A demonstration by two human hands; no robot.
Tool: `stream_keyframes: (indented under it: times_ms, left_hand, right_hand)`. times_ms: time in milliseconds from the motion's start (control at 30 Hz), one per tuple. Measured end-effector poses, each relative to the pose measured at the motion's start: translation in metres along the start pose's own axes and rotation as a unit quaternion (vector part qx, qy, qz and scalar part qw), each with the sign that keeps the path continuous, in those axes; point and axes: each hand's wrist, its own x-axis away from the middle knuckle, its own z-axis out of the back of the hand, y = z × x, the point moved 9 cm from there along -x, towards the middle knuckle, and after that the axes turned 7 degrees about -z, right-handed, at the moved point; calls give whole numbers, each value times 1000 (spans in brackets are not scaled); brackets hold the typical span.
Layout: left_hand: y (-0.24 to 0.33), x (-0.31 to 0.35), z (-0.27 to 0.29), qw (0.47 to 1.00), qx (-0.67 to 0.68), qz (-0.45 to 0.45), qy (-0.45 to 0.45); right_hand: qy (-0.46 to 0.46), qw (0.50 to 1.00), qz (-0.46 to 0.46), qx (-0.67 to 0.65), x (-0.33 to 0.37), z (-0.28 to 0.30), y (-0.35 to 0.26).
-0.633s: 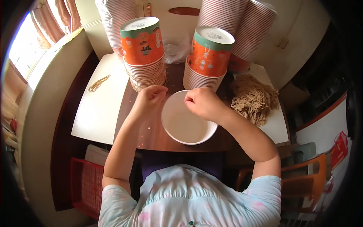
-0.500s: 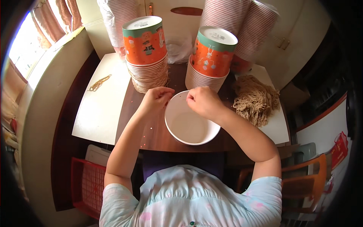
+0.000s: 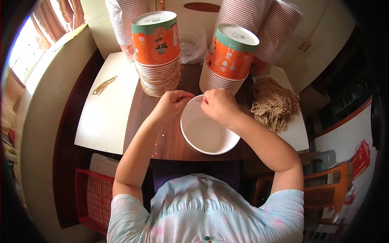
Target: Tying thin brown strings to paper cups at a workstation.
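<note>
A white-lined paper bucket [image 3: 202, 135] tilts toward me near the table's front edge, its open mouth facing up. My left hand [image 3: 172, 106] is closed in a pinch at the far left of its rim. Across the far rim, my right hand [image 3: 221, 106] is pinched too, fingertips over the bucket's inner wall. A thin, short dark line shows beside the right fingertips; what either hand grips is too small to make out. Behind my left hand stands an upside-down stack of orange and green buckets [image 3: 157, 44] with twine around the lower rims. A similar stack [image 3: 231, 52] stands behind my right hand.
A heap of tan twine loops [image 3: 275, 104] lies at the right, and a few loose loops [image 3: 104, 85] lie on the white left tabletop. Plastic-wrapped bucket stacks [image 3: 279, 28] stand at the back. A red plastic crate [image 3: 95, 198] is low at left, an orange chair [image 3: 324, 190] at right.
The hands have come slightly closer together at the far rim, the left shifting right. The bucket appears slightly further right in view. The whole view has shifted a little.
</note>
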Motion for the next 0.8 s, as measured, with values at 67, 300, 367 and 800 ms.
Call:
stream_keyframes:
  times_ms: [67,300,367,800]
  left_hand:
    - [4,4,-3,1000,-5,14,-2]
    - [5,27,-16,999,37,8,20]
    - [13,37,-28,997,73,27,22]
    - [69,65,-27,980,-94,-139,103]
  right_hand:
    - [2,1000,-5,0,2,3,-1]
    - [-27,998,15,-50,9,-1,-1]
    - [-53,996,24,-63,14,-2,3]
    - [18,984,68,-166,65,39,19]
